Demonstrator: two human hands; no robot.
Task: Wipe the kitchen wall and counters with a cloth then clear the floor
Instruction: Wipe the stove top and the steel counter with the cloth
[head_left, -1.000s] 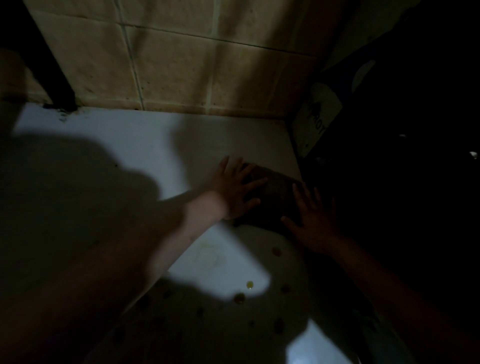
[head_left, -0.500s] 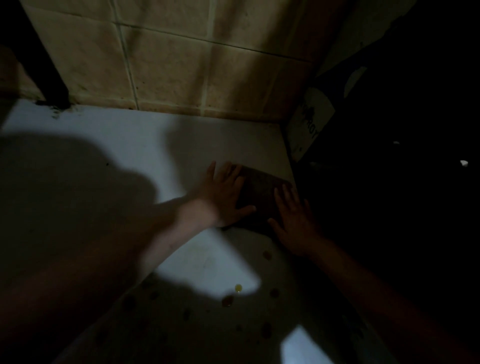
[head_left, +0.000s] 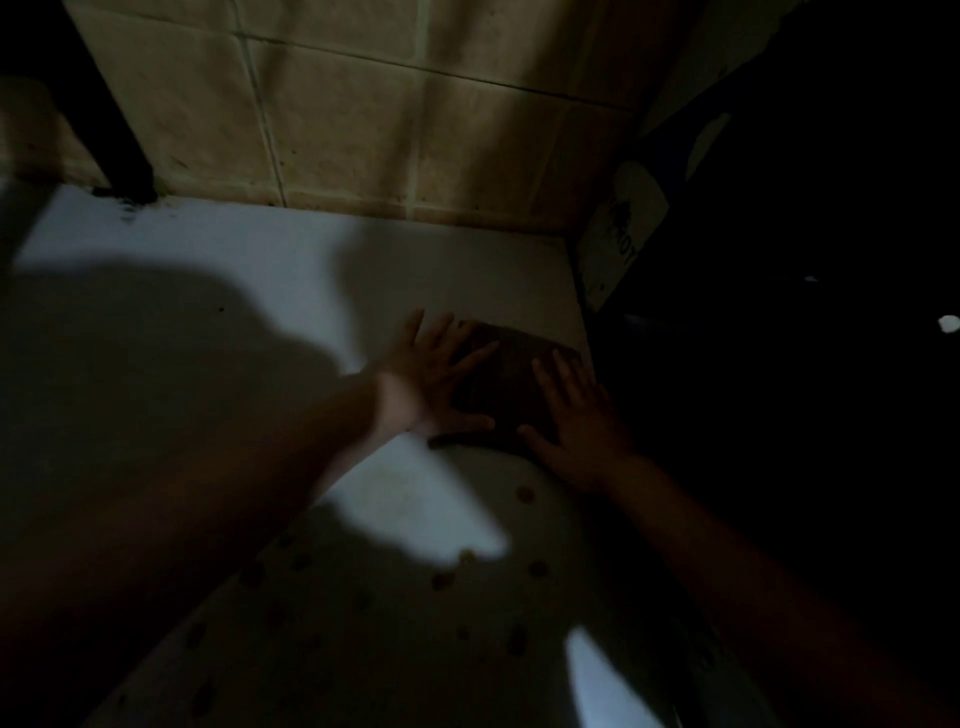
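Note:
A dark brown cloth (head_left: 506, 384) lies flat on the white counter (head_left: 291, 270) near its right edge. My left hand (head_left: 436, 379) presses on the cloth's left part with straight, spread fingers. Over the cloth's right part my right hand (head_left: 576, 421) lies flat, fingers straight too. Beige wall tiles (head_left: 353, 114) rise behind the counter. Much of the scene is in deep shadow.
Several small brownish spots (head_left: 524, 493) dot the counter in front of the cloth. A dark post (head_left: 119, 150) meets the counter at the back left. A dark object with a white label (head_left: 618, 234) stands just past the counter's right edge.
Both hands and the cloth have slid a little to the left and toward the wall across the counter. The hands stay flat on the cloth.

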